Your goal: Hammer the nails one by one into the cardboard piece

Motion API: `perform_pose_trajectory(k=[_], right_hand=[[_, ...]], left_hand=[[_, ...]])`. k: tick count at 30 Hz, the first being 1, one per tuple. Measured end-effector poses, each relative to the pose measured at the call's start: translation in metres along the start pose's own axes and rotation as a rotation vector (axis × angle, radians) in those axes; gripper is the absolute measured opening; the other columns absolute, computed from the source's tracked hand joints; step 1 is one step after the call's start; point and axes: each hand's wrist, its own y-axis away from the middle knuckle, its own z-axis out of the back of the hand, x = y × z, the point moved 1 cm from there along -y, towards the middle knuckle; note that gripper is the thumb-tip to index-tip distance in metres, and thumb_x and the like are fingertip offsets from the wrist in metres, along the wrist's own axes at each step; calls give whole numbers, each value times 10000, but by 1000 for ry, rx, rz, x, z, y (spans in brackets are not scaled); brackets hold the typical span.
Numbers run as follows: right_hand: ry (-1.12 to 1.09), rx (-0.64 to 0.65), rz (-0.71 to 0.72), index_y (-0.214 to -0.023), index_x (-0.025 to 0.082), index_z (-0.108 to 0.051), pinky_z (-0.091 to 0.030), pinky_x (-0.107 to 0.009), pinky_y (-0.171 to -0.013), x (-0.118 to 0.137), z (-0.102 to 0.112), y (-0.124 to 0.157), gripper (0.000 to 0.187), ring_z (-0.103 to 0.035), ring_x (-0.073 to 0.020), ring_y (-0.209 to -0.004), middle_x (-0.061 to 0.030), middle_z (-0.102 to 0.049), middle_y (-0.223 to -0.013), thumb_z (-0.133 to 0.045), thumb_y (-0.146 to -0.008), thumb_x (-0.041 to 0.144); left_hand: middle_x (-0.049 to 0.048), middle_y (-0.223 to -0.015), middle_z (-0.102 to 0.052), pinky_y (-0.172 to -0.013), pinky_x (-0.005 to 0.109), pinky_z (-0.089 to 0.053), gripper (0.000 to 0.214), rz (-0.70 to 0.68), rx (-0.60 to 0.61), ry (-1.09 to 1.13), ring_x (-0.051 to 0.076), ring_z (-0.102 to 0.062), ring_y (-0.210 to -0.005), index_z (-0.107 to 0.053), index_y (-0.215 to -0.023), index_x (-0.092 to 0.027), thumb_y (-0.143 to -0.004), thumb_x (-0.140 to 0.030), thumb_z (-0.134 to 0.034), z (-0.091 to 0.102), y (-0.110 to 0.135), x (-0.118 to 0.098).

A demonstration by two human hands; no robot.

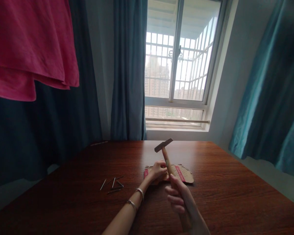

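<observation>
My right hand point(178, 197) is wrapped around the wooden handle of a small hammer point(167, 159), held tilted up with its dark metal head above and beyond my left hand. My left hand point(158, 170) rests at the left part of a flat piece of brown cardboard point(187, 174) with pink printed bands and many small holes. Its fingers are drawn together over the cardboard; whatever they pinch is hidden. Several loose nails point(113, 183) lie scattered on the wood to the left of my left forearm.
The reddish-brown wooden table point(83, 202) reaches to the wall under a barred window point(171, 81). Blue curtains point(128, 71) hang on both sides. A pink cloth point(34, 45) hangs at the upper left, above table height.
</observation>
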Motion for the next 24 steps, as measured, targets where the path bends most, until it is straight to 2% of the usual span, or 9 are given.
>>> perform_pose_trajectory(k=[2, 5, 9, 13, 19, 24], right_hand=[[-8, -70, 4, -611, 232, -440, -118, -151, -233, 12, 26, 17, 283, -122, -18, -275, 101, -316, -418, -595, -711, 446], [8, -228, 50, -632, 243, -457, -99, -143, -240, 20, 56, 39, 278, -120, -9, -272, 103, -307, -433, -628, -670, 459], [62, -316, 96, -758, 264, -511, -86, -140, -247, 17, 75, 60, 301, -123, -4, -276, 112, -308, -443, -671, -605, 467], [138, -382, 79, -823, 268, -493, -111, -135, -235, 9, 77, 63, 310, -150, -13, -262, 119, -307, -440, -618, -653, 495], [283, -419, 89, -1016, 237, -443, -202, -132, -209, 5, 59, 48, 352, -210, -29, -251, 119, -366, -443, -493, -773, 488], [389, -443, 136, -1097, 228, -428, -184, -120, -205, 3, 48, 39, 448, -226, -26, -245, 113, -400, -454, -505, -755, 508]], left_hand=[[24, -786, -646, -683, 215, -434, 151, -50, -2, -12, 141, -562, -741, -673, -718, -147, -686, -209, -539, -1, -2, 2], [16, -766, -636, -682, 215, -434, 159, -126, 2, -32, 135, -567, -734, -675, -724, -149, -688, -200, -529, -4, -5, 7], [16, -764, -634, -676, 204, -435, 160, -143, 7, -13, 128, -573, -729, -679, -739, -144, -682, -192, -538, -5, -7, 12], [19, -775, -639, -671, 201, -438, 168, -137, 15, -7, 124, -574, -720, -681, -753, -141, -684, -191, -536, -5, -7, 13], [29, -773, -640, -675, 221, -438, 182, -138, 3, -21, 134, -572, -723, -681, -756, -129, -691, -201, -528, -6, -7, 15], [32, -777, -640, -649, 215, -435, 172, -145, 3, 11, 129, -573, -705, -682, -752, -126, -676, -196, -545, -7, -8, 17]])
